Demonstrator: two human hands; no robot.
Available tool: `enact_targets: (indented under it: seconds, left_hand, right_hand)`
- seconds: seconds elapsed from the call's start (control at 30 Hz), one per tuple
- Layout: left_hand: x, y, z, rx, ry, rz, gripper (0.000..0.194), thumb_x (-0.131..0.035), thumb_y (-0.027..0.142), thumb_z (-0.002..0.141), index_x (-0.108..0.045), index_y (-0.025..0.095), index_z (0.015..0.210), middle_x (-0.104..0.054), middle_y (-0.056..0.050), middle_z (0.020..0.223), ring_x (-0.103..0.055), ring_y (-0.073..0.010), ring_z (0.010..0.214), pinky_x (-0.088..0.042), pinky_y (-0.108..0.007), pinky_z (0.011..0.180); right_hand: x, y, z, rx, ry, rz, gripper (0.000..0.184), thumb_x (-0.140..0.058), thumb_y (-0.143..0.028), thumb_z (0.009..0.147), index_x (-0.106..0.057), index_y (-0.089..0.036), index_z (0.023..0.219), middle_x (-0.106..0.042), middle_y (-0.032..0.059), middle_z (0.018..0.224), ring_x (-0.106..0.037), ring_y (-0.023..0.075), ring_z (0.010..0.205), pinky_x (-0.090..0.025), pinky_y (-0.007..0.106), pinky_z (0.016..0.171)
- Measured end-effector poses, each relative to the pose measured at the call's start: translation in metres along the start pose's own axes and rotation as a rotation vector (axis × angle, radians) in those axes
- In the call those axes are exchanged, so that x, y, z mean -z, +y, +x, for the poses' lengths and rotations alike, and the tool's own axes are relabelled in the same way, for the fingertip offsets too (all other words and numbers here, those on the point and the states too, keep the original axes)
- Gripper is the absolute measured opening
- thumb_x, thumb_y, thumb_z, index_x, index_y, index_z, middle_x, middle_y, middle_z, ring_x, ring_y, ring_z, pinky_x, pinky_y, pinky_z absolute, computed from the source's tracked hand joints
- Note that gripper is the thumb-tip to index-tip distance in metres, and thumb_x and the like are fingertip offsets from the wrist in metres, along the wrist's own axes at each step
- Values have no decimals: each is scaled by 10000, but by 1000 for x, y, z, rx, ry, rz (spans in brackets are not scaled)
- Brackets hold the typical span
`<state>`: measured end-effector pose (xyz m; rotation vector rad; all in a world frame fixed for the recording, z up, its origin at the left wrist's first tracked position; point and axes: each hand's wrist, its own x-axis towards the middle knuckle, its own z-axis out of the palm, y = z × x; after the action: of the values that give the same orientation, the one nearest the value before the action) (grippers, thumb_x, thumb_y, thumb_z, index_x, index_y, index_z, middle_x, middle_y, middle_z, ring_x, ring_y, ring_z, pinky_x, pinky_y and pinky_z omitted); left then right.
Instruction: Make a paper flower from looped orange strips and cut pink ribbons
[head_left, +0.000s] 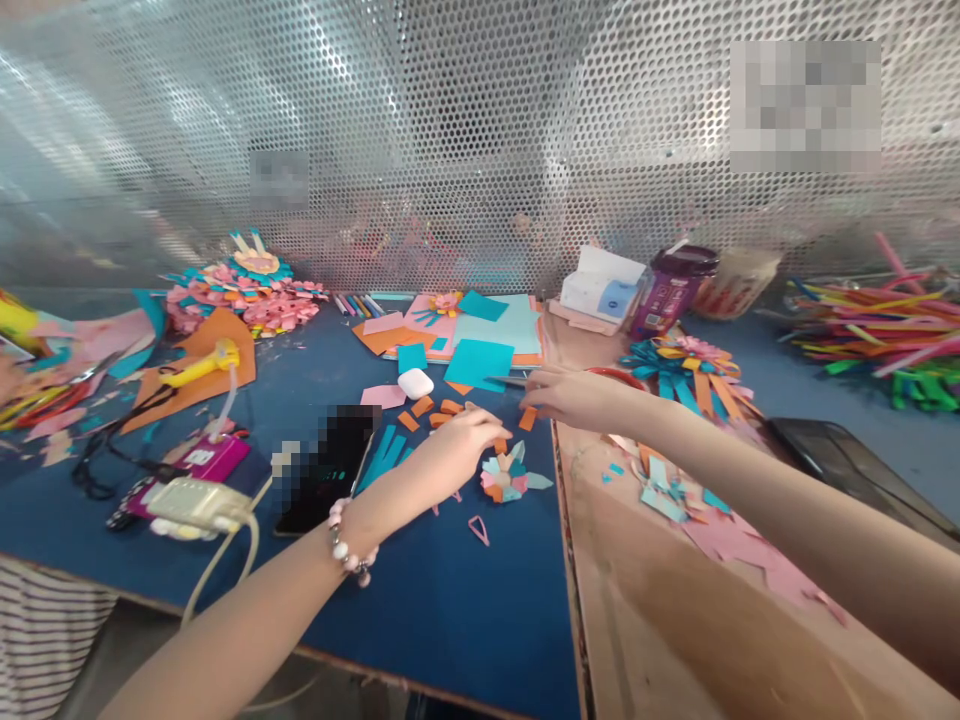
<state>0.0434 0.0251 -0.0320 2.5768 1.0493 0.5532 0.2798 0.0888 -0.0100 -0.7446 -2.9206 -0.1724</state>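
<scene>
Over the blue tabletop, my left hand (461,448) has its fingers bent down and together among small orange paper pieces (421,407); whatever they pinch is hidden. One orange piece shows at its fingertips. My right hand (559,393) is closed around scissors (616,376); their red handle sticks out behind the hand and the blades point left over a teal paper square (480,364). Another orange paper piece (528,417) is just below the right fingers. Nearer me lies a small multicoloured paper flower ring (504,476), with a pink paper loop (478,530) in front.
Left stand a phone (330,470), teal strips (386,455), a yellow glue gun (202,365), a power strip (199,500) with cables and a paper-flower pile (240,300). Right are a purple cup (671,290), paper scraps (667,490), a dark case (847,480) and colourful strips (885,330).
</scene>
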Motion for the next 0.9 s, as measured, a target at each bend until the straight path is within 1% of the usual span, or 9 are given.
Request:
enact_targets:
  seconds: [0.23, 0.37, 0.43, 0.53, 0.6, 0.67, 0.73, 0.8, 0.9]
  left_hand:
    - [5, 6, 0, 16, 8, -64, 342, -393, 43, 905, -655, 183, 1076, -622, -71, 1187, -592, -169, 1082, -484, -330, 950]
    - [13, 8, 1, 127, 118, -88, 253, -452, 91, 897, -677, 179, 970, -680, -61, 1090, -638, -184, 998, -506, -345, 908]
    - [21, 7, 0, 232, 179, -89, 192, -500, 145, 888, -657, 171, 995, -706, -64, 1018, -664, -185, 921, -531, -333, 842]
    - [41, 1, -5, 344, 245, -90, 219, -535, 223, 884, -610, 186, 1086, -726, -44, 943, -684, -166, 819, -544, -288, 750]
    - [57, -6, -11, 386, 325, -5, 229, -511, 262, 901, -601, 208, 1105, -724, -32, 961, -685, -160, 814, -531, -273, 747]
    - [69, -13, -18, 439, 401, 167, 225, -485, 262, 912, -608, 213, 1094, -714, -41, 1020, -679, -174, 847, -511, -276, 756]
    - [76, -19, -23, 499, 376, 360, 221, -479, 238, 908, -625, 209, 1072, -703, -58, 1054, -667, -203, 868, -493, -291, 746]
    - [77, -24, -26, 518, 271, 496, 220, -484, 220, 901, -639, 202, 1056, -700, -74, 1039, -652, -231, 884, -478, -305, 729]
    - [67, -26, -26, 432, 121, 533, 195, -516, 233, 893, -659, 198, 1020, -701, -71, 976, -635, -243, 887, -469, -314, 727]
  right_hand:
    - [8, -11, 1, -38, -7, -25, 292, -505, -97, 879, -660, -232, 1087, -614, 79, 1008, -573, 208, 973, -477, 318, 768]
    - [16, -16, 14, -57, 3, -48, 231, -508, -164, 909, -660, -214, 1075, -619, 88, 1008, -567, 215, 983, -472, 313, 767]
    - [19, -22, 23, -44, -9, -67, 205, -521, -185, 909, -664, -204, 1055, -622, 85, 988, -569, 210, 957, -465, 306, 761]
    - [19, -34, 38, 25, -33, -112, 240, -531, -124, 889, -655, -199, 1080, -627, 79, 966, -564, 206, 936, -449, 299, 746]
    - [18, -42, 46, 93, -67, -118, 305, -526, -69, 869, -640, -197, 1120, -631, 78, 980, -561, 209, 941, -440, 303, 751]
    - [18, -49, 52, 130, -106, -108, 334, -512, -41, 861, -635, -193, 1131, -636, 78, 996, -563, 213, 944, -436, 310, 765]
    - [19, -53, 53, 130, -131, -93, 355, -498, -25, 859, -630, -194, 1141, -642, 77, 1001, -568, 214, 946, -434, 318, 784]
    - [20, -54, 52, 114, -127, -77, 413, -488, 6, 841, -605, -194, 1183, -644, 77, 1013, -573, 213, 952, -437, 322, 794]
    - [17, -45, 47, 59, -73, -18, 496, -471, 40, 809, -569, -194, 1235, -641, 78, 1040, -573, 216, 974, -447, 327, 805]
